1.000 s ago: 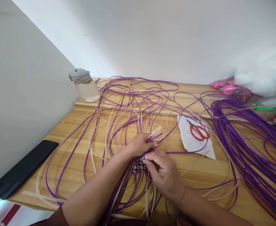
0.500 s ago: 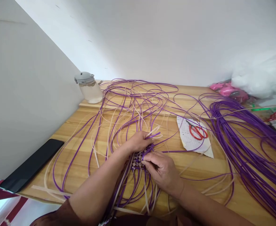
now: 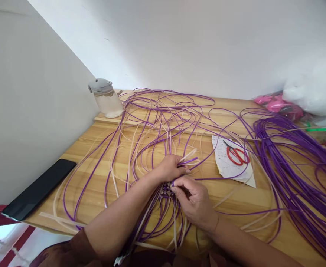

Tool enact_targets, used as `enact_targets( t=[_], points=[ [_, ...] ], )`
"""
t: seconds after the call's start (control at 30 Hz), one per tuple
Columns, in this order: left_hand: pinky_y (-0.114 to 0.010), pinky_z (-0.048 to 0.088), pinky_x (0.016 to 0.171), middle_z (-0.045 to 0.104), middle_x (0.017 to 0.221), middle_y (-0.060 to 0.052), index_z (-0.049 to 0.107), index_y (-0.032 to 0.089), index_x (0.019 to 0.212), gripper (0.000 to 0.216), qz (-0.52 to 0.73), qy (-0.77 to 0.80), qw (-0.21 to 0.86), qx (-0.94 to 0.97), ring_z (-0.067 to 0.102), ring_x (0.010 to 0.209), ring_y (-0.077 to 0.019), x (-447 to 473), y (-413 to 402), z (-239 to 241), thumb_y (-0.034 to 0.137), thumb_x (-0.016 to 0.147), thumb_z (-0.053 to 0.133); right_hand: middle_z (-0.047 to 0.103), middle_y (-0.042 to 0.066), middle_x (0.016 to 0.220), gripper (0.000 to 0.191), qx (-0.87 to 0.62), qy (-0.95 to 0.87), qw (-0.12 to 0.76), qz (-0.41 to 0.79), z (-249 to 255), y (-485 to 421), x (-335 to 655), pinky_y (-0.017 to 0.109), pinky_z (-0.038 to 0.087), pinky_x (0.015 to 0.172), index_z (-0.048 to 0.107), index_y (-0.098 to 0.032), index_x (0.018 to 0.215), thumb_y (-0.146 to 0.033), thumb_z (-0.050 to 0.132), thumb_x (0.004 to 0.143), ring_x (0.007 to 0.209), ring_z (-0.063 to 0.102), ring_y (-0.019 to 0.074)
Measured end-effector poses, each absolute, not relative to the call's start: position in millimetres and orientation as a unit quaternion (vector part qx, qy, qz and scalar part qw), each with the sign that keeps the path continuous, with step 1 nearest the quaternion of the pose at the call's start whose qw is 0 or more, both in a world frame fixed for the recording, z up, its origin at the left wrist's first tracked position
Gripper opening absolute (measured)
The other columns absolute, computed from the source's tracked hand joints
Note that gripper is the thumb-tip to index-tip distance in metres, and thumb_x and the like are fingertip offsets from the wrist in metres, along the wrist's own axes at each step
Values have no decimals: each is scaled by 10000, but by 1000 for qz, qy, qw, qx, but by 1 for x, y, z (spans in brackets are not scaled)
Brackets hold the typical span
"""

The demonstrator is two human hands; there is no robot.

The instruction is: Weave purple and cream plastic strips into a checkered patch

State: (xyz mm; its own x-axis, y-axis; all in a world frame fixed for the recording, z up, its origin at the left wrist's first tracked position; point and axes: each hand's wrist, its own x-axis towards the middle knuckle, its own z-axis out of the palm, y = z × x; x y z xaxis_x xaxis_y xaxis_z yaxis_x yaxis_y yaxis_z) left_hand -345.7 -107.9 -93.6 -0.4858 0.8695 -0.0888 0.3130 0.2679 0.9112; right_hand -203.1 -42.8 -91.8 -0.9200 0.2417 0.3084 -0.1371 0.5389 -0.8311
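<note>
By the fingers (image 3: 186,182), knobbly purple-beige weave (image 3: 167,191), coiled purple strands (image 3: 277,155), grained wood (image 3: 252,200)

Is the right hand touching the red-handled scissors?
Apart. The head view shows tabletop and part of the paper between the right hand and the red-handled scissors.

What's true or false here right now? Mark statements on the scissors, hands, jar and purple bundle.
1. Red-handled scissors lie on the paper. True.
2. The left hand holds the scissors. False: it grips strand ends.
3. The right hand pinches a purple strand at the woven piece. True.
4. The jar has no lid. False: its lid is on.
5. The purple bundle lies left of both hands. False: it lies to their right.
</note>
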Motion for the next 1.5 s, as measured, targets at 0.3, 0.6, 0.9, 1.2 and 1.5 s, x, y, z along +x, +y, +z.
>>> enact_targets(
  t=[0.3, 0.6, 0.9, 1.2, 1.5],
  points=[
    [-201, 343, 527, 466, 572, 40, 581, 133, 664, 343, 499, 698, 321, 402, 406, 533, -83, -354, -110, -95, 433, 816, 518, 570, -6, 731, 270, -235, -639, 153, 716, -90, -18, -206, 243, 547, 599, 549, -171, 795, -432, 608, 834, 666, 636, 132],
    [-204, 364, 513, 523, 572, 21, 589, 137, 735, 384, 549, 686, 332, 344, 435, 491, -84, -349, -106, -90, 467, 869, 444, 617, -7, 711, 303, -315, -668, 4, 674, -82, 3, -215, 170, 413, 300, 553, -163, 803, -449, 648, 776, 392, 561, 81],
    [-208, 378, 552, 542, 635, 15, 591, 154, 701, 354, 520, 735, 250, 355, 484, 576, -104, -344, -104, -90, 437, 861, 453, 594, -18, 525, 264, -276, -749, 69, 599, -87, -4, -234, 201, 343, 340, 597, -160, 680, -411, 661, 728, 339, 453, 78],
    [-217, 362, 536, 528, 576, 26, 661, 152, 784, 270, 521, 771, 243, 274, 467, 553, -114, -349, -102, -101, 375, 821, 512, 573, -17, 530, 212, -246, -754, 96, 602, -94, -1, -230, 186, 340, 376, 600, -152, 664, -351, 651, 713, 405, 451, 76],
    [-252, 456, 755, 679, 839, -17, 683, 140, 1003, 388, 511, 627, 443, 387, 596, 783, -156, -348, -114, -87, 397, 713, 692, 521, -56, 431, 210, -271, -705, 35, 654, -92, 2, -224, 168, 410, 341, 586, -155, 689, -341, 682, 677, 355, 497, 85]
  ],
)
